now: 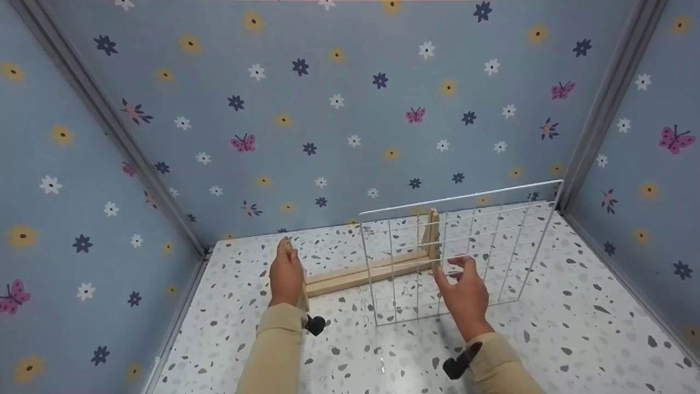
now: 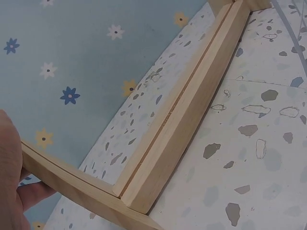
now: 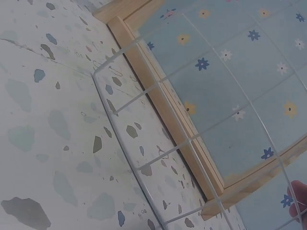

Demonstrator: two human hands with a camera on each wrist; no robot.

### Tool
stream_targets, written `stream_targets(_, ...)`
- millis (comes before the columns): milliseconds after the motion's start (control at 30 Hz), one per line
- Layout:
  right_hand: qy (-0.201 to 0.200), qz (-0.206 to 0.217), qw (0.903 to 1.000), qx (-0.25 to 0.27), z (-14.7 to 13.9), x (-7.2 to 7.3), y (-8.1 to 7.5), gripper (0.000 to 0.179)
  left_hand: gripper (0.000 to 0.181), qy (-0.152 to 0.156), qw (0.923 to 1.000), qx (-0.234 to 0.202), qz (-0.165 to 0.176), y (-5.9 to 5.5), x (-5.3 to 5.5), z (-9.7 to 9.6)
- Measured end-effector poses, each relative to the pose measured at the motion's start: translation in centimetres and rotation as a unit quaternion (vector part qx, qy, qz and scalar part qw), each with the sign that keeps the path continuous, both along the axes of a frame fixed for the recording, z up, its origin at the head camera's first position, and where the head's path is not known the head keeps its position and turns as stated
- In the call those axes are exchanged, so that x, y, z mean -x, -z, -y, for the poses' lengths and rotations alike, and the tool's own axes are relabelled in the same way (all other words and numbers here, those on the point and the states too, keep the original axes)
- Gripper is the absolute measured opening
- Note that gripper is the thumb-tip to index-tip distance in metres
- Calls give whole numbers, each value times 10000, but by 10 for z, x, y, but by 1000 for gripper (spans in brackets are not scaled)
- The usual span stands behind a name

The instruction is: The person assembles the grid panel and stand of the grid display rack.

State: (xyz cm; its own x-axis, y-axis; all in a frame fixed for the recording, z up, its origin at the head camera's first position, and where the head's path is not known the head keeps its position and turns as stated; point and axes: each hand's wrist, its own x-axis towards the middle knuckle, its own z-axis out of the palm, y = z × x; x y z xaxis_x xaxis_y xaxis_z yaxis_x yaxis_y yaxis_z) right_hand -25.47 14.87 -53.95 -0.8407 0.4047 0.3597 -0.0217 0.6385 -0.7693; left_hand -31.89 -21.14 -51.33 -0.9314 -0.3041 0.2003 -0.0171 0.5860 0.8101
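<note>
A pale wooden frame with a grooved crossbar (image 1: 361, 277) stands on the speckled surface, with an upright at each end. My left hand (image 1: 287, 278) grips the left upright (image 2: 79, 189), its fingers wrapped round the wood. In front of the right upright (image 1: 435, 232), a white wire grid panel (image 1: 459, 197) stands on edge, tilted slightly. My right hand (image 1: 466, 301) holds this panel with curled thumb and fingers at its wires. Only some fingertips (image 3: 296, 203) of that hand show in the right wrist view, overlapped by the wires.
Blue wall panels (image 1: 355, 120) with flowers and butterflies rise at the back and both sides. Grey metal strips (image 1: 117, 126) run along their corners. The white terrazzo-patterned surface (image 1: 372, 361) extends in front of the frame.
</note>
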Motion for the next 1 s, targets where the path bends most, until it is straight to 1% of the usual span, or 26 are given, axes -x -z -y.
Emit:
stream_targets(233,-7,173,9999,-7,0,0,-2,52,48,138,9998,-26,152,0,3,-6)
stream_targets(367,-24,132,9999,8,-1,0,0,58,46,185,9995,-40,260,-2,7,-8)
stream_targets(533,-13,137,9999,3,0,1,2,58,46,212,9990,-43,393,-4,9,-12)
stream_targets(800,-84,15,10000,50,-1,-1,2,50,48,532,9983,-81,228,-1,11,-18)
stream_targets(1000,-188,149,9994,230,-2,1,-1,51,44,490,9986,-43,218,1,15,-21)
